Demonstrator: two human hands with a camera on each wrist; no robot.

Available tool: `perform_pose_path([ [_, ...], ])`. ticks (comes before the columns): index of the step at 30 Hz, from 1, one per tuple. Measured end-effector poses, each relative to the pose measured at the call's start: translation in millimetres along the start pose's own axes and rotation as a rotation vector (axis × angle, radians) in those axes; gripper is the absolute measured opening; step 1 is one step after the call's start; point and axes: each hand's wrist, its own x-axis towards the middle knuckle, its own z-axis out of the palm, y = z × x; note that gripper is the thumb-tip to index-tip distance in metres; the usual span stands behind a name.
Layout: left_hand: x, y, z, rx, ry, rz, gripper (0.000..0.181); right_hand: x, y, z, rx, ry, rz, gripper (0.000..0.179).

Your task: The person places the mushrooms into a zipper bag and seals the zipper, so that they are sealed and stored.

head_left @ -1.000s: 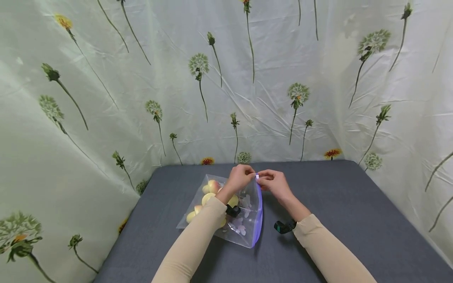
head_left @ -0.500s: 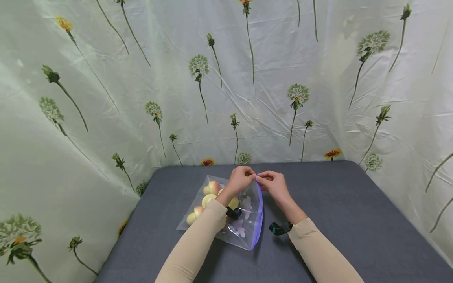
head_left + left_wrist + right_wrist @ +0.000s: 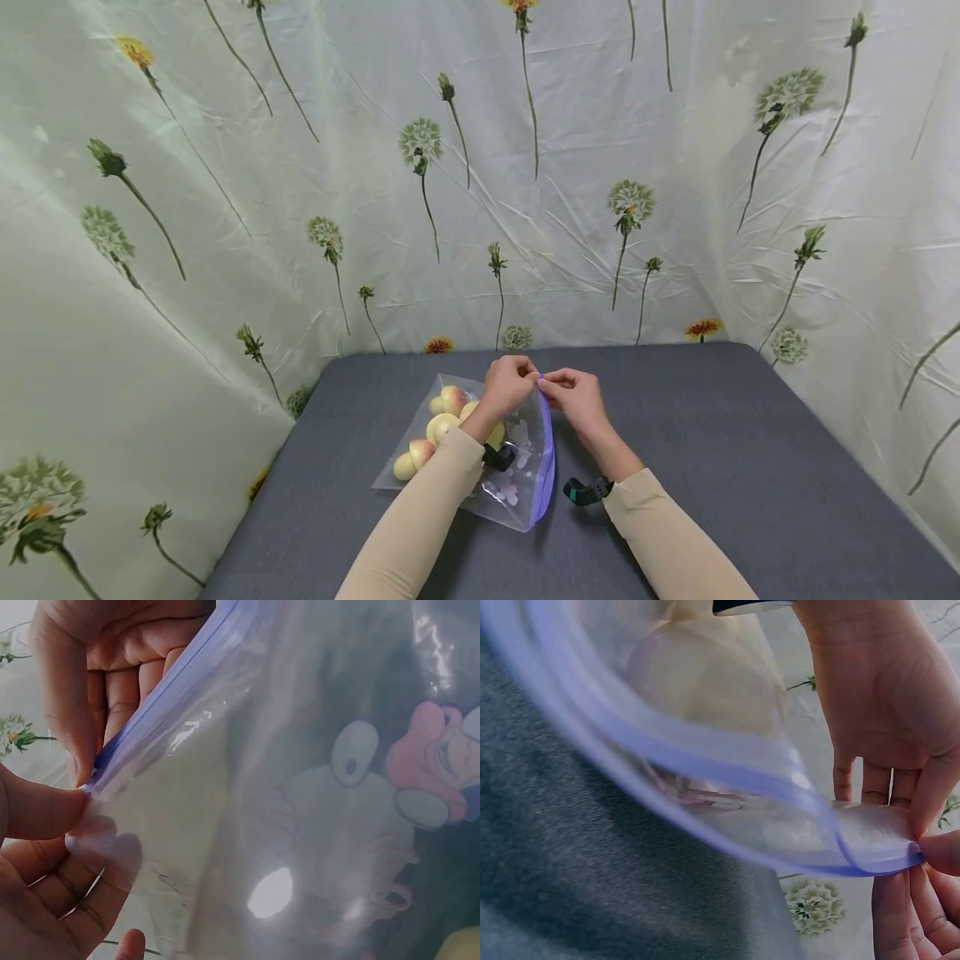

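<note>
A clear zip bag (image 3: 517,492) with a purple zip strip (image 3: 549,467) lies on the table, its mouth to the right. Inside are several pale yellow, pink-tinged, mushroom-shaped pieces (image 3: 442,427). My left hand (image 3: 508,387) reaches over the bag and pinches the film at the far end of the strip. Against it, my right hand (image 3: 582,402) pinches that same corner between thumb and fingers. In the right wrist view the two purple lips (image 3: 697,769) stand apart along their length and meet at the pinched corner. Cartoon prints (image 3: 442,761) show on the film.
Dark grey cloth covers the table (image 3: 697,450). Behind and beside it hangs a pale curtain (image 3: 375,167) printed with dandelions. A black wrist strap (image 3: 587,492) is on the right wrist, and another black strap (image 3: 498,457) on the left, above the bag.
Both hands and the pinched corner have shifted slightly toward me and left. The right forearm has swung left. A small white piece at the corner, seen a second ago, is now covered by fingers.
</note>
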Motion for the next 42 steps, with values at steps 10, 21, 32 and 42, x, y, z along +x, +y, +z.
perform_pose_path([
  [10,0.0,-3.6,1.1,0.017,0.005,-0.021,0.017,-5.6,2,2,-0.021,0.009,0.013,0.014],
  [21,2.1,-6.3,2.1,0.033,0.028,-0.033,0.017,-8.4,2,4,-0.025,0.004,0.022,0.014],
  [32,2.3,-4.2,1.9,0.052,0.033,-0.022,0.017,-10.9,8,2,0.023,0.01,0.046,0.013],
  [42,2.4,-4.5,1.5,0.037,0.036,-0.038,0.016,-12.3,11,0,0.062,-0.023,0.054,0.015],
])
